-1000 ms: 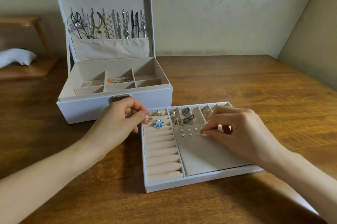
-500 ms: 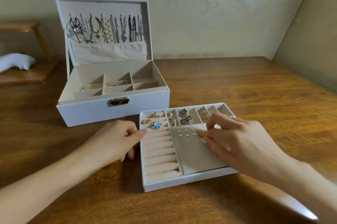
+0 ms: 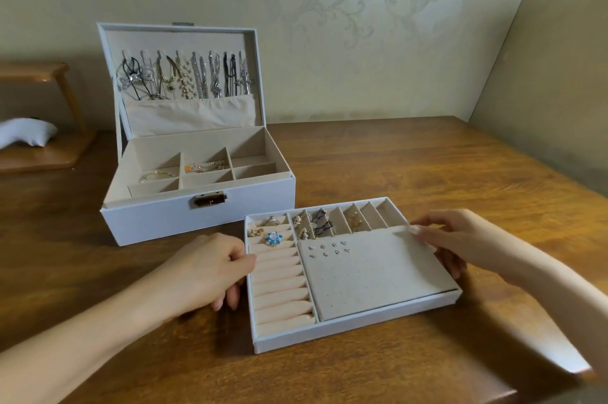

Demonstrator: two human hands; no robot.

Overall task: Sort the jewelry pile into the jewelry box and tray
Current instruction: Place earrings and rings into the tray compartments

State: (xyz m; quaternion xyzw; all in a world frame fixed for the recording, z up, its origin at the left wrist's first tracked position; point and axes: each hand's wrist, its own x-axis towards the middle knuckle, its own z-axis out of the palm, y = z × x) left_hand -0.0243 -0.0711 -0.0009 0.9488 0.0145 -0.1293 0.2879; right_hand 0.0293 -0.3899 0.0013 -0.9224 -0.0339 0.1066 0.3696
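The tray (image 3: 355, 328) lay on the table (image 3: 394, 156), just nearer than the open jewelry box (image 3: 204, 212). The left hand (image 3: 204, 272) gripped its left wall and the right hand (image 3: 460, 239) clasped its far right corner, probably to steady or lift it. I could read no writing anywhere.

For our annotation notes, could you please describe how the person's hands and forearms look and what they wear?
Both forearms are bare to the frame's edge: no sleeves show. Neither the left hand nor the right hand wears a visible ring, watch, bracelet or glove. The fingers are slender; nail polish is too small to judge.
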